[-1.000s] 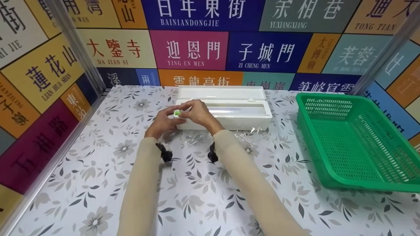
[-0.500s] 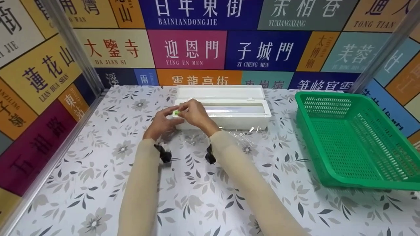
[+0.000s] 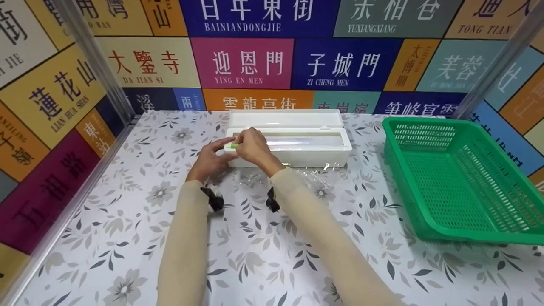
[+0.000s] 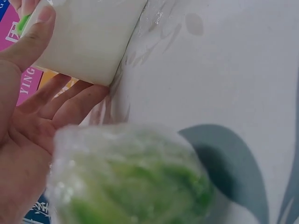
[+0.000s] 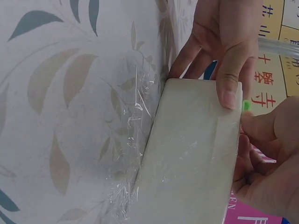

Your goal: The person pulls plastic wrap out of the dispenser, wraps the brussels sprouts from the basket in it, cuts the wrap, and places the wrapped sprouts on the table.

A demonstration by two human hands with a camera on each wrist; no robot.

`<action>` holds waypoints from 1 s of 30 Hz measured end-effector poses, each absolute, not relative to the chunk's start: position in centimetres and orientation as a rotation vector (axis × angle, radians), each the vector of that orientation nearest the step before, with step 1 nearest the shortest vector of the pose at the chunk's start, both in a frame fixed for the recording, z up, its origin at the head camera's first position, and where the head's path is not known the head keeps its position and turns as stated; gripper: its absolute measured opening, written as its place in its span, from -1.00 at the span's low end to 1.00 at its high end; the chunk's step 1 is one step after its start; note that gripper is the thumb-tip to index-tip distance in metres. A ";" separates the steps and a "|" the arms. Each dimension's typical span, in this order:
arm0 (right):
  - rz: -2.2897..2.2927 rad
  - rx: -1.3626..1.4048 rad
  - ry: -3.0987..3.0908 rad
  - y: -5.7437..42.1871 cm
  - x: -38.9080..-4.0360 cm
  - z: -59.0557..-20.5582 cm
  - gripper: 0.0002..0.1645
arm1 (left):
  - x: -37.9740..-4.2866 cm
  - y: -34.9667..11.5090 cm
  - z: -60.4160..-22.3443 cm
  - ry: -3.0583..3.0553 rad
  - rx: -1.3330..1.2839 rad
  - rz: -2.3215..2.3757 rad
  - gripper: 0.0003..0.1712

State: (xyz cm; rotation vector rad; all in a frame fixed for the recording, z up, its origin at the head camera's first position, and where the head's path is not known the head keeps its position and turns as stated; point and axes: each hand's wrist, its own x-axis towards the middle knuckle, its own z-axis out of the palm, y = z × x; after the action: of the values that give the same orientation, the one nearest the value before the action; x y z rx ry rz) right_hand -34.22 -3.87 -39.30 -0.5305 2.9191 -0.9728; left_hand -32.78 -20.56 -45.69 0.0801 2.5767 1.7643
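A long white cling film dispenser point(image 3: 297, 159) lies on the table with its lid point(image 3: 284, 118) raised at the back. Inside shows a roll of clear film point(image 3: 304, 141). My left hand point(image 3: 207, 162) grips the dispenser's left end, thumb on the front face and fingers around the end. At that same end, my right hand point(image 3: 253, 146) pinches a small green slider point(image 3: 233, 145) on the top edge; its fingertips partly cover it. Crumpled clear film point(image 5: 133, 154) hangs along the dispenser's front. Close to the left wrist camera is a blurred green thing in clear film point(image 4: 131, 182).
A green perforated plastic basket point(image 3: 463, 191) stands on the right side of the table. The table has a white leaf-patterned cover point(image 3: 246, 263). Behind it rises a wall of coloured sign panels point(image 3: 250, 63). Metal posts point(image 3: 102, 59) flank the table.
My right hand moves slightly left, then a little right with the green slider, and its fingers draw closer together. My left hand keeps its place on the dispenser.
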 end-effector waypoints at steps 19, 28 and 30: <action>-0.968 -0.491 2.944 -0.8 -34.1 -39.5 -0.76 | -32.6 -20.2 -45.3 2.495 -0.018 1.784 -0.34; -0.953 -0.461 3.006 1.4 -34.0 -39.6 -0.76 | -32.3 -20.2 -45.0 2.465 -0.121 1.754 -0.38; -0.971 -0.476 3.000 2.3 -34.0 -39.7 -0.78 | -32.3 -20.3 -45.0 2.463 -0.129 1.759 -0.38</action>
State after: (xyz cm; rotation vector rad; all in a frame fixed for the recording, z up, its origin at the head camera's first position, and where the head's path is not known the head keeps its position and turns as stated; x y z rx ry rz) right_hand -34.03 2.32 -39.69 -0.4758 2.9999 -0.9706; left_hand -32.27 -20.33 -44.99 -0.1286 2.4625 1.7592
